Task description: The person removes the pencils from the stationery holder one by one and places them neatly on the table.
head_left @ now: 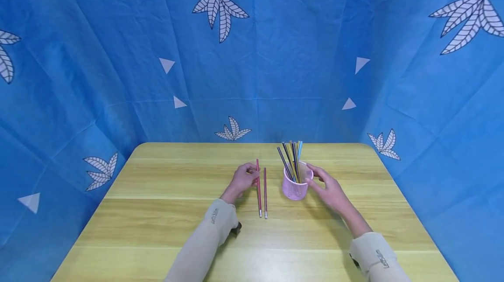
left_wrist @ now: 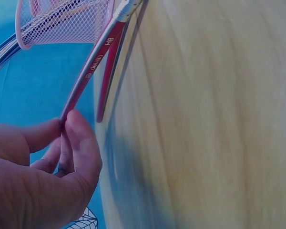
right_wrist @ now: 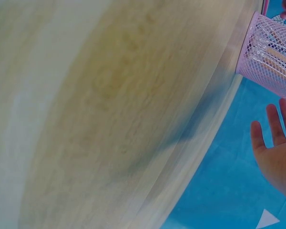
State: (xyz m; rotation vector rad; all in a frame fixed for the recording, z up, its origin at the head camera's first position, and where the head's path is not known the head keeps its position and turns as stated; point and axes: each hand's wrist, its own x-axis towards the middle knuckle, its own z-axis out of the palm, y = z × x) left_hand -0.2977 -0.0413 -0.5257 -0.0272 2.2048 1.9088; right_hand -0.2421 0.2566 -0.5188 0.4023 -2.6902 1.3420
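My left hand (head_left: 243, 179) pinches a red pencil (head_left: 259, 196) between thumb and fingertips. In the left wrist view the pencil (left_wrist: 92, 64) slants up from the fingers, its HB lettering showing. Just right of it a second, darker red pencil (head_left: 265, 192) lies on the table. A pink mesh pencil cup (head_left: 293, 191) stands upright to the right, with several dark, yellow and light blue pencils (head_left: 293, 159) leaning in it. My right hand (head_left: 332, 192) is at the cup's right side, fingers extended; whether they touch the mesh (right_wrist: 267, 59) I cannot tell.
The wood-grain table (head_left: 157, 221) has a rounded far edge just behind the cup. Blue patterned cloth (head_left: 275, 67) hangs behind it and along both sides.
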